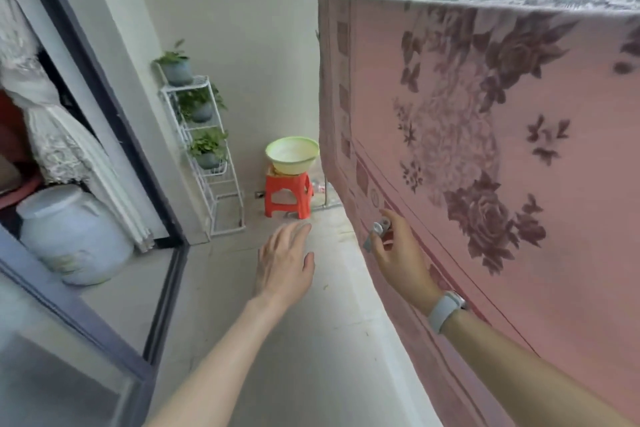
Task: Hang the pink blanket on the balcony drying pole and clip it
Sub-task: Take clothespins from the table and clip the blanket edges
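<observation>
Right hand: my right hand [398, 246] pinches a small grey clip [376, 234] between thumb and fingers, held up against the lower part of the blanket [485, 156]; a white band [445, 310] sits on that wrist.
Left hand: my left hand [284, 263] is empty, palm down, fingers spread and loose, reaching forward over the floor [311, 340], apart from the blanket's edge.
Clip: grey metal, partly hidden by my fingers; I cannot tell whether it bites the cloth.
Blanket to hands: it hangs just right of both hands; my right hand is in front of its lower border, my left stays clear of its left edge.
Blanket place: draped over the pole, which its top fold hides, along the balcony's open side, top edge near the upper right corner of my view, cloth falling to the floor line.
Blanket look: pink, with large dark mauve roses and leaves, a paler flower wreath in the middle, and a border of stripes and small dark squares down the left edge.
Writing: none I can read.
Far end: a red stool [287, 194] stands at the back wall with a pale green basin [292, 154] on it.
Left side: a white wire rack [214, 166] holds three potted plants [207, 149]; a white jar [69, 232] stands behind the sliding door [104, 107].
</observation>
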Demonstrator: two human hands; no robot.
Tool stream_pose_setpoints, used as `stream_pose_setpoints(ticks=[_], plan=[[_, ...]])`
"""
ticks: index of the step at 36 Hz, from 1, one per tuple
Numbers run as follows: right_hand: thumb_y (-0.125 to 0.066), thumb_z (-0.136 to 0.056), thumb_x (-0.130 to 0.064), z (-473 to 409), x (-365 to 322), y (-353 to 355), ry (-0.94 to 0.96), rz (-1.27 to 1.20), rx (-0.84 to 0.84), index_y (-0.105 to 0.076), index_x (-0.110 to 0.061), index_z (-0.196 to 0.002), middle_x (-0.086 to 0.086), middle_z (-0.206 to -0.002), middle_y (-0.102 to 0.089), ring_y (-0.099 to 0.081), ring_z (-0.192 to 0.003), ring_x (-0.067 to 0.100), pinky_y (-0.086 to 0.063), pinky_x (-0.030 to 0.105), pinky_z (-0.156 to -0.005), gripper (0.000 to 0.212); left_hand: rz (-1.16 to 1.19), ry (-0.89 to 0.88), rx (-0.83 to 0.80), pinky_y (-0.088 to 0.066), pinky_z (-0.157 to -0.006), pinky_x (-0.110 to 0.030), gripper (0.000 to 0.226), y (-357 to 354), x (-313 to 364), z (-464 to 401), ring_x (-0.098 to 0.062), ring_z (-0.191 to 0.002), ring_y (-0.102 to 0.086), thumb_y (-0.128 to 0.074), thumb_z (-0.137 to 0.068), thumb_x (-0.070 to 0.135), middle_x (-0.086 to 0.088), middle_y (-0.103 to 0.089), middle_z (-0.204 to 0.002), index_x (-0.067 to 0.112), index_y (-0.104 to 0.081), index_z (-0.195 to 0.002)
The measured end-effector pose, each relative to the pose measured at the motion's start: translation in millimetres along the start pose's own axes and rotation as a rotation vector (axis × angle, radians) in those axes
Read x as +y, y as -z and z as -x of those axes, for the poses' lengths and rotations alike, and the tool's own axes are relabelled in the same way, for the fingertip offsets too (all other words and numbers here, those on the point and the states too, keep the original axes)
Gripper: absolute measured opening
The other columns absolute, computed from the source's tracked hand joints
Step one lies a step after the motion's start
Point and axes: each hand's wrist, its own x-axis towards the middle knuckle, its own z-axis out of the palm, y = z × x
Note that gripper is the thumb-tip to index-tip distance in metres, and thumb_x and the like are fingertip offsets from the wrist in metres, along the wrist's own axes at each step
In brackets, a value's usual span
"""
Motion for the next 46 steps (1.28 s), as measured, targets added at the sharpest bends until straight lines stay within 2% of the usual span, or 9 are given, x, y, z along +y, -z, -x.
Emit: stream_pose_setpoints(ticks=[7,11,13,16,22,28,36,41,46], plan=[[-0.048,-0.094,-0.011,-149,10,-87,0.055,-0.012,0.025,-0.04,-0.003,-0.129,-0.02,-0.082,-0.043,-0.05,-0.076,-0.021,-0.037,0.0,-0.065,0.037,0.002,0.082,0.022,-0.023,-0.11,-0.036,0.049,-24,-104,-134,-0.022,-0.135,-0.03,-0.049,-0.09,0.02,-0.005,-0.039,-0.143,0.015,-0.039,-0.138],[-0.049,-0.092,-0.011,-243,12,-141,0.089,0.041,0.053,-0.041,0.001,-0.127,-0.001,-0.08,-0.046,-0.049,-0.068,0.007,-0.037,0.008,-0.06,0.038,0.008,0.085,0.008,-0.022,-0.111,-0.036,0.049,-31,-161,-223,-0.022,-0.136,-0.027,-0.047,-0.092,0.022,-0.005,-0.035,-0.146,0.016,-0.037,-0.139],[-0.051,-0.092,-0.016,-292,15,-168,0.098,0.073,0.053,-0.04,-0.002,-0.131,-0.01,-0.082,-0.043,-0.049,-0.076,0.017,-0.042,0.021,-0.072,0.043,-0.006,0.071,0.016,-0.02,-0.112,-0.036,0.049,-31,-187,-272,-0.021,-0.136,-0.025,-0.046,-0.092,0.023,-0.003,-0.033,-0.147,0.017,-0.036,-0.139],[-0.05,-0.093,-0.021,-359,23,-203,0.106,0.098,0.037,-0.044,-0.006,-0.125,-0.006,-0.089,-0.041,-0.05,-0.087,0.018,-0.045,0.033,-0.078,0.036,-0.042,0.052,0.024,-0.02,-0.112,-0.038,0.049,-34,-226,-341,-0.019,-0.137,-0.024,-0.044,-0.092,0.026,0.0,-0.034,-0.146,0.019,-0.036,-0.139],[-0.048,-0.091,-0.025,-470,57,-248,0.002,0.142,0.043,-0.043,-0.015,-0.124,0.0,-0.102,-0.046,-0.052,-0.08,0.01,-0.04,0.025,-0.067,0.035,0.046,0.032,0.0,-0.029,-0.107,-0.038,0.042,-68,-275,-465,-0.024,-0.129,-0.037,-0.053,-0.087,0.016,-0.006,-0.048,-0.135,0.011,-0.05,-0.128],[-0.047,-0.091,-0.027,-600,102,-292,-0.077,0.157,0.057,-0.042,-0.017,-0.127,0.009,-0.083,-0.061,-0.058,-0.07,0.02,-0.045,0.034,-0.06,0.038,0.023,-0.012,-0.028,-0.036,-0.103,-0.041,0.045,-123,-322,-599,-0.024,-0.127,-0.041,-0.054,-0.085,0.018,-0.005,-0.048,-0.134,0.016,-0.049,-0.13],[-0.052,-0.089,-0.02,-797,162,-342,-0.143,0.137,0.075,-0.042,-0.013,-0.128,0.013,-0.091,-0.063,-0.061,-0.076,0.029,-0.05,0.039,-0.067,0.041,0.074,-0.053,-0.046,-0.042,-0.096,-0.041,0.041,-179,-368,-807,-0.03,-0.113,-0.052,-0.046,-0.083,0.023,-0.008,-0.056,-0.123,0.013,-0.054,-0.122],[-0.046,-0.092,-0.016,-881,182,-355,-0.209,0.097,0.039,-0.038,-0.013,-0.131,0.013,-0.076,-0.058,-0.057,-0.064,0.025,-0.047,0.037,-0.059,0.04,0.169,-0.079,-0.112,-0.035,-0.101,-0.034,0.04,-212,-381,-900,-0.022,-0.121,-0.045,-0.049,-0.091,0.019,-0.001,-0.051,-0.13,0.016,-0.047,-0.13],[-0.045,-0.091,-0.013,-943,215,-366,-0.252,0.128,0.074,-0.042,-0.015,-0.127,-0.015,-0.074,-0.043,-0.037,-0.059,-0.004,-0.028,0.013,-0.053,0.036,0.312,-0.105,-0.225,-0.033,-0.103,-0.029,0.039,-253,-393,-986,-0.018,-0.124,-0.042,-0.047,-0.094,0.022,0.001,-0.045,-0.134,0.018,-0.043,-0.134]])
